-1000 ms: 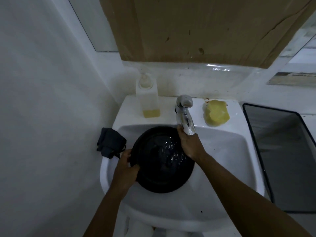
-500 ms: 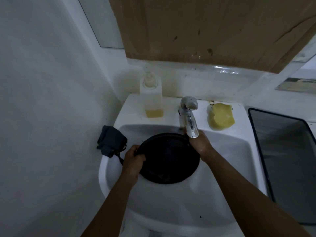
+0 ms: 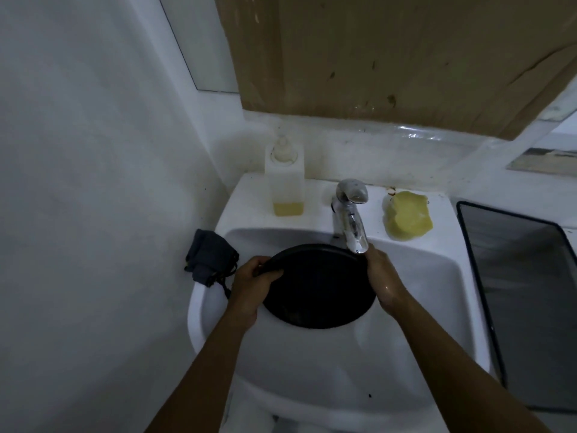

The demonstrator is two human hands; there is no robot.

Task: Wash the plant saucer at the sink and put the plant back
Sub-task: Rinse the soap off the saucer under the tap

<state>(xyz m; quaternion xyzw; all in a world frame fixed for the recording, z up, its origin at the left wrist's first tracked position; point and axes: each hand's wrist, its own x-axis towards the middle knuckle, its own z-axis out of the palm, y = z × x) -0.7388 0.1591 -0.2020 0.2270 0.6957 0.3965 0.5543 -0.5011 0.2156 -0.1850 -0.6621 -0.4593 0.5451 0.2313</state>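
Note:
A round black plant saucer (image 3: 318, 289) is held over the basin of the white sink (image 3: 415, 310), just below the chrome tap (image 3: 351, 220). My left hand (image 3: 253, 285) grips its left rim, fingers curled over the edge. On the opposite rim my right hand (image 3: 382, 279) holds the saucer, close under the tap's spout. No water stream is visible. The plant is not in view.
A soap dispenser (image 3: 284, 182) with yellow liquid stands at the sink's back left. A yellow sponge (image 3: 407, 215) lies right of the tap. A dark cloth (image 3: 210, 257) hangs on the sink's left edge. A dark-framed panel (image 3: 524, 295) lies to the right.
The saucer has tipped from lying wet and open under the tap to a flatter, raised position. My right hand moved from the tap to the saucer's right rim.

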